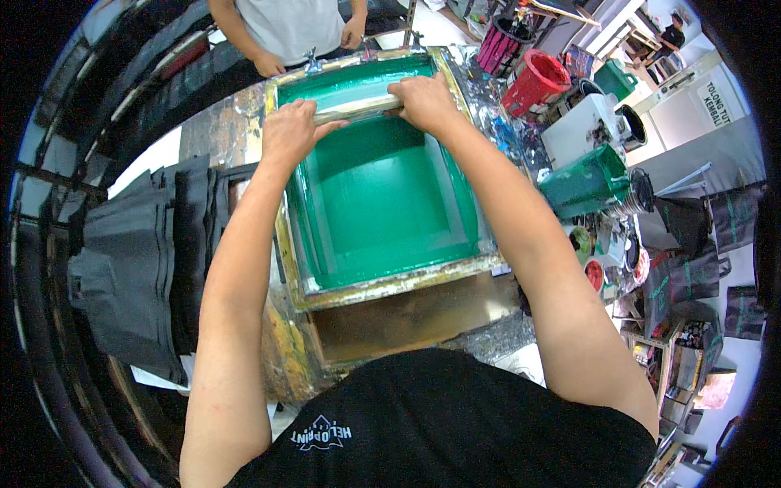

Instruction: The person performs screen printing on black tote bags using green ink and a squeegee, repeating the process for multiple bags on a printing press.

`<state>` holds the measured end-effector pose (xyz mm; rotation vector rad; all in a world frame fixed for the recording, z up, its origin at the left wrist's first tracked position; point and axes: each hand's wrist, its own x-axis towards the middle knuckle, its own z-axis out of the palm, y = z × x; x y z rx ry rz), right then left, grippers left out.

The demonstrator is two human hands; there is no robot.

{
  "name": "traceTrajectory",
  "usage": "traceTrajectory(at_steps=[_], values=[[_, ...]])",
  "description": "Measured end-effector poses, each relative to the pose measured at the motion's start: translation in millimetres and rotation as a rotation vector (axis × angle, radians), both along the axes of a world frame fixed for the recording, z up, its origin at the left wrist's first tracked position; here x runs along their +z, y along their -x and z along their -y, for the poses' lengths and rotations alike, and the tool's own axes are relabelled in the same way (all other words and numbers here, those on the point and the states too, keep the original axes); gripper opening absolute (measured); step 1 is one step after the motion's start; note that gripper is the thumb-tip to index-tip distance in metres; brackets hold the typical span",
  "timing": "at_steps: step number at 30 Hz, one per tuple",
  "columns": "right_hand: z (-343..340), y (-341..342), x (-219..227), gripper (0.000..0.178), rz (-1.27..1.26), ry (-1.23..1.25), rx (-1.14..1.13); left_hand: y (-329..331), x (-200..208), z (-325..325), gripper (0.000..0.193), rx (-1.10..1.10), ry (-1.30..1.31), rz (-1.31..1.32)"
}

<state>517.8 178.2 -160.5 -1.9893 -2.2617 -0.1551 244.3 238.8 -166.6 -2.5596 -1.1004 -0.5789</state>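
Observation:
Both my arms reach forward over a screen printing frame (281, 236) whose mesh (382, 203) is coated in green ink. Across the far part of the mesh lies a squeegee (358, 108) with a pale, ink-smeared handle. My left hand (289, 134) is closed round its left end, the thumb lying along the near side. At the other end my right hand (427, 102) grips it, fingers over the top. Green ink (354, 85) pools beyond the squeegee. The blade's lower edge is hidden.
Dark fabric bags (134, 252) are stacked at the left. Right of the frame stand a red ink bucket (537, 81), a green container (586, 183) and a white jerrycan (578, 130). A person in a grey shirt (289, 28) stands beyond the paint-stained table (220, 122). Clamps (312, 61) hold the frame's far edge.

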Motion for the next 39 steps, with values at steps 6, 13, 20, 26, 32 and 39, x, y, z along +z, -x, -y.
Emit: traceTrajectory(at_steps=[6,13,20,26,32,39], values=[[80,19,1,0.028,0.023,-0.021,0.010,19,5,78,0.067,-0.035,0.006,0.021],[170,42,8,0.024,-0.013,-0.010,0.019,39,11,163,0.062,-0.077,0.056,0.064],[257,64,11,0.036,-0.035,0.001,0.021,60,17,244,0.060,-0.112,0.142,0.081],[253,61,28,0.028,0.008,0.104,0.058,60,18,249,0.059,-0.059,0.215,0.126],[278,60,25,0.050,-0.088,-0.041,0.135,97,-11,269,0.089,0.021,0.235,0.433],[311,85,4,0.041,-0.105,-0.148,0.055,148,-45,291,0.082,0.345,0.421,0.253]])
